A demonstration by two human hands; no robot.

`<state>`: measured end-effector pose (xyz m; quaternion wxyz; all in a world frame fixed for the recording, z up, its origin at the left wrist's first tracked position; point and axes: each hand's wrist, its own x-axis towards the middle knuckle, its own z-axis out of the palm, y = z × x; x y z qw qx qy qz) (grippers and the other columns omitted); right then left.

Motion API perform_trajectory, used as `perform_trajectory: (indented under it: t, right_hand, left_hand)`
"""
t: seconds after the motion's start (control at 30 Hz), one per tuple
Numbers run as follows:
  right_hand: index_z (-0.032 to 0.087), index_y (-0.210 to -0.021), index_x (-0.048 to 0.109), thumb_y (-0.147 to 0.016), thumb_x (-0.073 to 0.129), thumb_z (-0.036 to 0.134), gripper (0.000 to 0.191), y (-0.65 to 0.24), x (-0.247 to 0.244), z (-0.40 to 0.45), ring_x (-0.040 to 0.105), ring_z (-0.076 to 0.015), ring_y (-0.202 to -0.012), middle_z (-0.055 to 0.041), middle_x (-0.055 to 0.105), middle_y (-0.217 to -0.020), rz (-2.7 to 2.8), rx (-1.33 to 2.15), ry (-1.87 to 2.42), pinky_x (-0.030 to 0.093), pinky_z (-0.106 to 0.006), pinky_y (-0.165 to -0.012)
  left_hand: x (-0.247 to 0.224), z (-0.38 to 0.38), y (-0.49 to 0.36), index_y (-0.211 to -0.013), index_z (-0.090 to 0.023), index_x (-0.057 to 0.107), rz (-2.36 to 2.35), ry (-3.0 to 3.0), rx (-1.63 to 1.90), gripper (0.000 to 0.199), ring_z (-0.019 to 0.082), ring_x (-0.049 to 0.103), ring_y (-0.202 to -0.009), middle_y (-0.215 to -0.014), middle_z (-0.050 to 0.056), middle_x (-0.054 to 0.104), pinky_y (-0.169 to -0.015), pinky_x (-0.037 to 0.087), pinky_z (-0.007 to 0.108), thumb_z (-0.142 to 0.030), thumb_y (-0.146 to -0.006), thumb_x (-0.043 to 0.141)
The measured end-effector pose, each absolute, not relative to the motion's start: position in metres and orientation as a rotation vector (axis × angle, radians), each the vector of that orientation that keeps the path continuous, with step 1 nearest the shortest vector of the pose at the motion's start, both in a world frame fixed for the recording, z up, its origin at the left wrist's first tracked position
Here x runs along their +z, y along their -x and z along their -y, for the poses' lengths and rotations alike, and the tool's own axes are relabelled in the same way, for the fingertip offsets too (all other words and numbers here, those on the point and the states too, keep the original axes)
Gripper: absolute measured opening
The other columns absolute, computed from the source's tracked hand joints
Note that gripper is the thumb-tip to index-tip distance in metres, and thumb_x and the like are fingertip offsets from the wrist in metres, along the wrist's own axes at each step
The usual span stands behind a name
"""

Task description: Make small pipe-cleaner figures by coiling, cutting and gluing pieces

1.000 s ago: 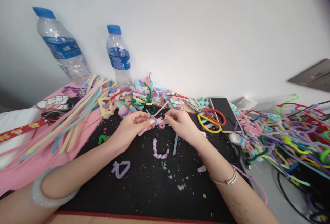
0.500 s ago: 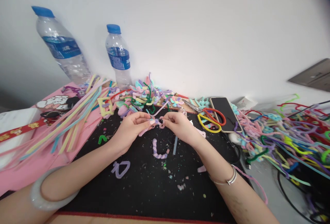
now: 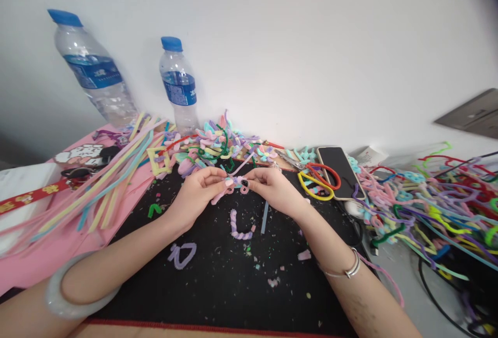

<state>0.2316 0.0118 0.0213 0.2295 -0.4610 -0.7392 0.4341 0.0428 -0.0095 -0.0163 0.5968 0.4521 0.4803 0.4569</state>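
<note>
Above the far part of the black mat (image 3: 218, 286), my left hand (image 3: 202, 190) and my right hand (image 3: 272, 190) pinch a small pink and purple pipe-cleaner piece (image 3: 236, 182) between thumbs and forefingers. The fingertips hide much of it; small pink curls show below them. Just nearer to me lies a twisted pink-and-purple pipe cleaner (image 3: 241, 233) bent like a hook. A purple looped pipe cleaner (image 3: 182, 256) rests at the left, and a grey-blue strip (image 3: 265, 217) lies under my right wrist.
Scissors with red and yellow handles (image 3: 317, 182) lie beside a phone (image 3: 340, 172). Heaps of colourful pipe cleaners (image 3: 412, 208) spread at right and along the wall. Two water bottles (image 3: 179, 86) stand at the back left. Long pipe-cleaner strips (image 3: 112, 172) cross a pink sheet. Clippings dot the mat.
My right hand and forearm have shifted slightly, uncovering more of a pink scrap on the mat. Both hands keep their pinch, and more of the held piece shows between the fingertips.
</note>
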Motion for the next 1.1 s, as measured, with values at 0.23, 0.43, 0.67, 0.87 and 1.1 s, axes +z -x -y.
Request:
perform_trajectory:
  t: [0.23, 0.43, 0.67, 0.87, 1.1]
  right_hand:
    - [0.014, -0.081, 0.068, -0.083, 0.052, 0.017, 0.017, -0.2319, 0.0215, -0.0112, 0.060, -0.0142, -0.073, -0.0032, 0.069, -0.079, 2.066, 1.160, 1.248, 0.044, -0.024, -0.068]
    - [0.013, -0.080, 0.068, -0.083, 0.051, 0.017, 0.018, -0.2335, 0.0226, -0.0115, 0.060, -0.0143, -0.073, -0.0044, 0.070, -0.080, 2.066, 1.178, 1.244, 0.044, -0.025, -0.068]
    - [0.013, -0.078, 0.067, -0.082, 0.053, 0.016, 0.016, -0.2342, 0.0195, -0.0108, 0.060, -0.0142, -0.075, -0.0041, 0.069, -0.083, 2.100, 1.146, 1.252, 0.044, -0.024, -0.068]
    - [0.014, -0.080, 0.068, -0.082, 0.052, 0.016, 0.016, -0.2339, 0.0162, -0.0102, 0.059, -0.0140, -0.074, -0.0039, 0.069, -0.084, 2.130, 1.074, 1.252, 0.042, -0.023, -0.067]
    - [0.015, -0.079, 0.068, -0.082, 0.051, 0.016, 0.017, -0.2329, 0.0143, -0.0092, 0.052, -0.0111, -0.063, -0.0012, 0.065, -0.074, 2.180, 1.000, 1.283, 0.037, -0.021, -0.059]
  left_hand:
    - [-0.0150, 0.0107, -0.0429, -0.088, -0.018, 0.058, -1.147, -1.117, 1.036, 0.023, 0.012, 0.057, -0.061, -0.073, -0.001, 0.064, -0.053, 0.038, 0.022, -0.030, -0.072, 0.070]
    - [-0.0163, 0.0101, -0.0413, -0.091, -0.019, 0.059, -1.130, -1.183, 1.006, 0.024, 0.014, 0.060, -0.069, -0.077, -0.001, 0.065, -0.059, 0.042, 0.023, -0.034, -0.075, 0.069]
    - [-0.0138, 0.0108, -0.0423, -0.088, -0.018, 0.057, -1.167, -1.248, 0.978, 0.022, 0.014, 0.061, -0.069, -0.079, 0.001, 0.065, -0.057, 0.043, 0.023, -0.030, -0.074, 0.069]
    - [-0.0154, 0.0102, -0.0428, -0.087, -0.019, 0.057, -1.158, -1.272, 0.987, 0.021, 0.015, 0.062, -0.068, -0.082, 0.002, 0.067, -0.055, 0.044, 0.023, -0.030, -0.074, 0.068]
    - [-0.0184, 0.0093, -0.0417, -0.088, -0.018, 0.058, -1.173, -1.310, 0.988, 0.023, 0.016, 0.063, -0.071, -0.085, 0.003, 0.067, -0.056, 0.045, 0.023, -0.032, -0.073, 0.069]
